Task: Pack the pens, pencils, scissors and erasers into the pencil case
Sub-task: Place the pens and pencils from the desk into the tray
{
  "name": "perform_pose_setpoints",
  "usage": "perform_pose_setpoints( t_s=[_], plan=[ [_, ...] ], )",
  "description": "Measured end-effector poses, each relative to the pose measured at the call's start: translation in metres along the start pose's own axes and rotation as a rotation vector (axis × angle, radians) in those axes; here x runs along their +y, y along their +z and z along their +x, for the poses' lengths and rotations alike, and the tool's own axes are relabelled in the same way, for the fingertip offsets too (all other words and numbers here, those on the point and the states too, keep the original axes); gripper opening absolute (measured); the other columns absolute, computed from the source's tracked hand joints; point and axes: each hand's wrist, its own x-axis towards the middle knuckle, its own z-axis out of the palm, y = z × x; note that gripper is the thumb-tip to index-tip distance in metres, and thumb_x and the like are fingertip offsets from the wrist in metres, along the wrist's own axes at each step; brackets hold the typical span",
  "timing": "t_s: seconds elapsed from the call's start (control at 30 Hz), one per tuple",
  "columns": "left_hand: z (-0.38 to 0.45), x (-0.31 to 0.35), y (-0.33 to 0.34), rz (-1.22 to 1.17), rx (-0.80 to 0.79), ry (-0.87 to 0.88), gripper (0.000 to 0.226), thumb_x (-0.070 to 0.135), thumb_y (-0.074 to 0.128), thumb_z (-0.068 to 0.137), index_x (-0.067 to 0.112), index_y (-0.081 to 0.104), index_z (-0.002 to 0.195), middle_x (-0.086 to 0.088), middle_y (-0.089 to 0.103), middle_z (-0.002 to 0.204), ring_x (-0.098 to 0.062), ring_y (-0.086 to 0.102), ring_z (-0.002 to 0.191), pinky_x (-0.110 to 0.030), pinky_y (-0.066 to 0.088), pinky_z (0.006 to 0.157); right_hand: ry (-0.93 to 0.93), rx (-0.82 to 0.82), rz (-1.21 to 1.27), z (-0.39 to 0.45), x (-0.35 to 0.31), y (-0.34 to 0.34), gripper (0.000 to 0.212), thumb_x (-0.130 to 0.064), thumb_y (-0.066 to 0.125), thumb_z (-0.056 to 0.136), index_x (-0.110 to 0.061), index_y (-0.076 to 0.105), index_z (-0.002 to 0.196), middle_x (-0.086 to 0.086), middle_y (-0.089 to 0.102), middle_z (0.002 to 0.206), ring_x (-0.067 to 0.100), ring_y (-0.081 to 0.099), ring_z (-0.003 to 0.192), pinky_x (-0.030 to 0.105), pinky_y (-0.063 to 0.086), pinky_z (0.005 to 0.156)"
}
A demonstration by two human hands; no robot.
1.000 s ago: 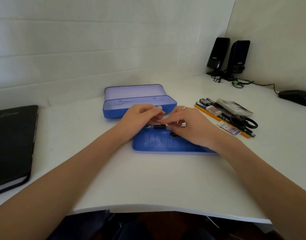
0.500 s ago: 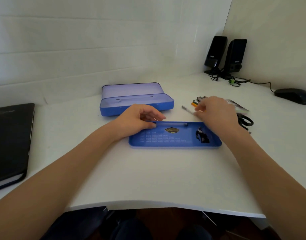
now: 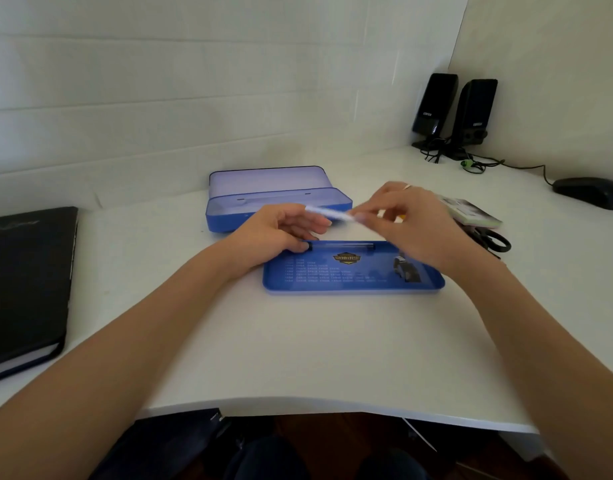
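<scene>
The right hand (image 3: 412, 223) pinches a blurred white pen (image 3: 329, 214) in its fingers, its far end just above the left hand (image 3: 281, 230), whose fingers curl loosely, holding nothing. Below both hands, the blue tray (image 3: 353, 287) holds a dark pen (image 3: 339, 246); the open pencil case (image 3: 277, 202) lies behind them

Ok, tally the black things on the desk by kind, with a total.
Speakers: 2
Mouse: 1
Notebook: 1
Scissors: 1
Total: 5
</scene>
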Motion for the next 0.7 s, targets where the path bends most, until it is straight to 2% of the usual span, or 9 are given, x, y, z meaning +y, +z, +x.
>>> perform_pose_setpoints(
  t_s=[0.1,0.17,0.23,0.33,0.4,0.47,0.57,0.7],
  plan=[
    [0.002,0.000,-0.001,-0.015,0.004,-0.034,0.054,-0.022,0.052,0.074,0.026,0.065,0.096,0.001,0.069,0.099,-0.010,0.063,0.092,-0.020,0.050,0.084,-0.046,-0.229,-0.094,-0.003,0.000,0.010,0.027,-0.013,0.061,0.089,-0.030,0.072,0.107,-0.006,0.064,0.095,0.006,0.056,0.080,0.008,0.041,0.069],
    [0.002,0.001,-0.002,-0.027,-0.011,-0.043,0.056,-0.023,0.049,0.073,0.025,0.065,0.096,0.002,0.069,0.098,-0.012,0.063,0.095,-0.019,0.050,0.081,-0.061,-0.272,-0.150,-0.003,0.001,0.015,0.029,-0.013,0.060,0.089,-0.029,0.071,0.111,-0.006,0.064,0.098,0.006,0.056,0.087,0.011,0.042,0.076],
    [0.002,0.002,-0.001,-0.063,-0.016,-0.067,0.055,-0.022,0.046,0.068,0.022,0.064,0.095,0.001,0.069,0.097,-0.013,0.063,0.093,-0.016,0.050,0.075,-0.062,-0.271,-0.137,-0.002,0.002,0.015,0.027,-0.014,0.062,0.088,-0.028,0.072,0.109,-0.007,0.064,0.094,0.008,0.058,0.088,0.019,0.047,0.082],
    [0.003,0.005,-0.001,-0.141,0.002,-0.105,0.049,-0.003,0.044,0.055,0.020,0.066,0.092,0.001,0.070,0.092,-0.013,0.065,0.085,-0.016,0.051,0.074,-0.032,-0.274,-0.072,-0.001,0.004,0.011,0.019,-0.012,0.068,0.083,-0.024,0.077,0.096,-0.011,0.066,0.080,0.007,0.063,0.078,0.028,0.053,0.083],
    [0.002,0.006,0.001,-0.142,0.006,-0.103,0.035,0.003,0.053,0.067,0.018,0.067,0.096,0.001,0.070,0.094,-0.012,0.065,0.087,-0.016,0.050,0.081,-0.016,-0.275,-0.031,-0.002,0.003,0.012,0.013,-0.014,0.072,0.080,-0.023,0.078,0.087,-0.010,0.069,0.077,0.005,0.064,0.074,0.023,0.053,0.078],
    [0.000,0.005,0.003,-0.045,-0.002,-0.063,0.024,0.008,0.064,0.081,0.020,0.065,0.102,0.000,0.070,0.101,-0.011,0.065,0.096,-0.020,0.048,0.092,-0.038,-0.250,-0.040,-0.003,-0.002,0.019,0.007,-0.016,0.074,0.079,-0.020,0.078,0.083,-0.013,0.066,0.074,-0.001,0.061,0.068,0.010,0.046,0.067],
    [-0.003,0.001,0.003,0.095,-0.073,0.004,0.042,0.006,0.075,0.074,0.019,0.062,0.111,-0.004,0.068,0.109,-0.012,0.064,0.103,-0.022,0.048,0.096,-0.081,-0.167,-0.105,-0.002,-0.006,0.030,0.005,-0.022,0.076,0.077,-0.018,0.073,0.078,-0.015,0.055,0.066,0.002,0.052,0.060,0.011,0.037,0.059],
    [-0.003,0.000,0.002,0.129,-0.038,0.038,0.047,-0.004,0.074,0.073,0.016,0.062,0.114,-0.007,0.068,0.110,-0.017,0.063,0.106,-0.020,0.049,0.094,0.024,-0.064,-0.189,0.004,0.002,0.026,0.015,-0.037,0.071,0.079,-0.025,0.062,0.077,-0.010,0.054,0.069,0.008,0.049,0.065,0.031,0.042,0.064]
  ],
)
